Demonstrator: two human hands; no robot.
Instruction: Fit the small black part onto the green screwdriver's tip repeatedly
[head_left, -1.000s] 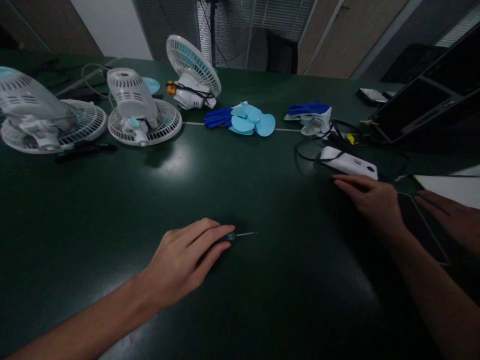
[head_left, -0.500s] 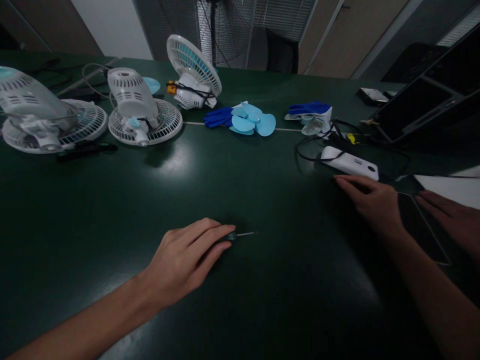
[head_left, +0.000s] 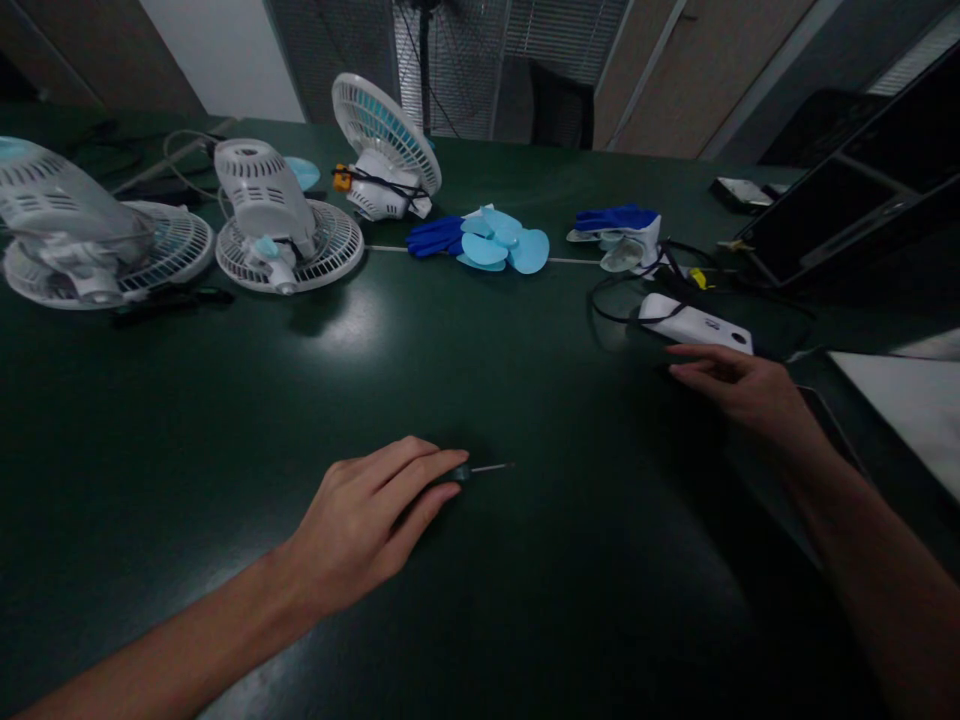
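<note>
My left hand (head_left: 382,515) lies on the dark green table with its fingers closed round the handle of a small screwdriver (head_left: 461,471). The thin metal shaft points right. On the right side my right hand (head_left: 739,390) is held just over the table, thumb and forefinger brought together. A dark bit shows by its fingertips, too dim to name. Just beyond these fingers is a white oblong device (head_left: 697,323) with a black cable. Partly hidden behind my right wrist lies a dark flat device (head_left: 832,425) with a pale edge.
Several white fans (head_left: 274,215) stand or lie at the back left. Blue fan blades (head_left: 506,240) rest by a blue glove (head_left: 435,237); another glove pair (head_left: 626,235) lies farther right. A black case (head_left: 847,190) and white paper (head_left: 907,400) are at the right.
Another hand at the right edge, by the dark flat device, has gone from view. My right hand has lifted and turned slightly. My left hand and the screwdriver are still.
</note>
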